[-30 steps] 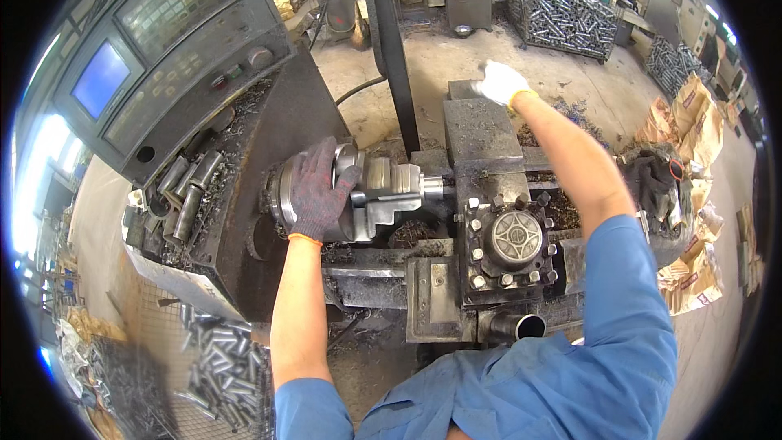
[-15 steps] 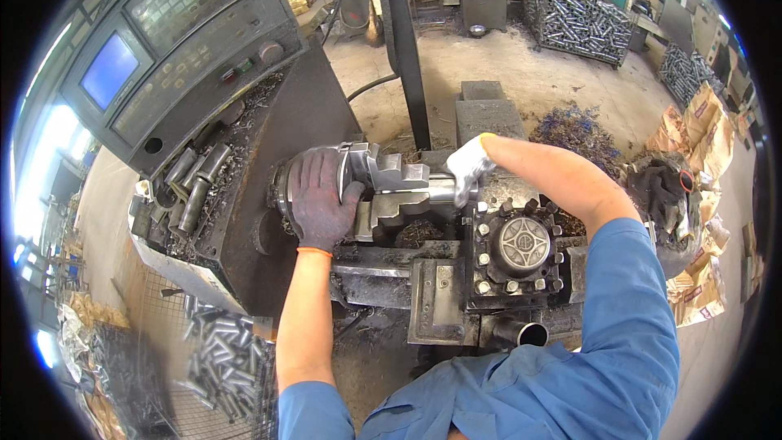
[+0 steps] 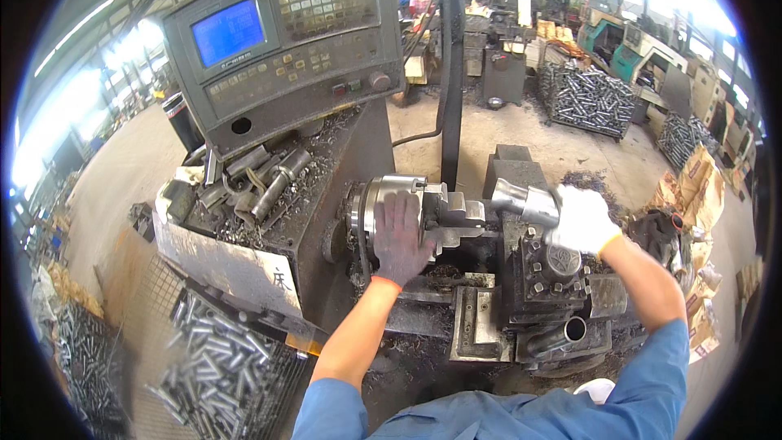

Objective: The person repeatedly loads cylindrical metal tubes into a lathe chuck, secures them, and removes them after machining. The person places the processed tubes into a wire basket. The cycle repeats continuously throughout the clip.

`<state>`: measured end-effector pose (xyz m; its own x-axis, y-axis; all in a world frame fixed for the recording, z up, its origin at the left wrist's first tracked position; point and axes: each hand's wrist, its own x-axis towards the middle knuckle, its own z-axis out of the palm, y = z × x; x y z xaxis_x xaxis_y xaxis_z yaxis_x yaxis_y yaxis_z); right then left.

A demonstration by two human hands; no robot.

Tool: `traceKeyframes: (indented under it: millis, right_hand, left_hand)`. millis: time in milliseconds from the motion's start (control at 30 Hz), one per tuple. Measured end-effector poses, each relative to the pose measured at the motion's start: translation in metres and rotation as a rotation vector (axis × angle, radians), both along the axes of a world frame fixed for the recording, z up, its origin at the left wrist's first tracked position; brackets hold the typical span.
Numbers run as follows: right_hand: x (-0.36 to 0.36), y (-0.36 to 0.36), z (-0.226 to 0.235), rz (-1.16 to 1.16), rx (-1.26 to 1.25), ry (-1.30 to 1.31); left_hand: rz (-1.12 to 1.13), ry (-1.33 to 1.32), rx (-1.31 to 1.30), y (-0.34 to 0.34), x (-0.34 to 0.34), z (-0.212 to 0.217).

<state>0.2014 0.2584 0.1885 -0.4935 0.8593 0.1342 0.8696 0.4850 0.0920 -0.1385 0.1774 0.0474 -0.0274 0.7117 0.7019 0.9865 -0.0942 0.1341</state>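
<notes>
My left hand (image 3: 401, 236), in a dark glove, lies flat with fingers spread on the metal lathe chuck (image 3: 394, 184). Stepped jaws (image 3: 463, 210) stick out from the chuck toward the right. In a white glove, my right hand (image 3: 580, 222) is closed around the right end of a shiny metal tube (image 3: 521, 199). The tube points left, its free end near the jaws but apart from them. Under my right hand stands the bolted tool post (image 3: 539, 277). Bright glare on the white glove blurs its fingers.
A control panel (image 3: 293, 41) with a blue screen stands at left. Below it, a ledge holds metal pieces (image 3: 277, 187) and chips. Wire bins hold many metal tubes at lower left (image 3: 216, 363) and far right (image 3: 588, 98). Brown paper sacks (image 3: 700, 187) lie at right.
My right hand has moved right, away from the chuck jaws, and the tube is now outside them. My left hand still rests on the chuck. The view has tilted up and shifted left.
</notes>
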Motion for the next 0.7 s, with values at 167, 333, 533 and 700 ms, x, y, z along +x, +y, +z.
traceKeyframes:
  millis: [167, 333, 533, 700]
  right_hand:
    - [-0.018, -0.138, -0.043, 0.049, -1.204, 0.9]
    - [-0.006, -0.192, -0.192, -0.502, -1.673, 1.274]
    - [0.007, -0.237, -0.259, -0.151, -0.928, 0.893]
    - [0.196, -0.283, -0.262, -0.048, -1.138, 0.846]
  left_hand:
    - [-0.905, -1.392, -0.439, -0.108, 0.102, -0.022]
    - [-0.471, -2.227, -0.696, -0.144, 0.132, -0.097]
    - [-0.462, -2.07, -0.822, -0.157, 0.148, -0.131]
    - [-0.48, -2.495, -0.806, -0.178, 0.127, -0.104]
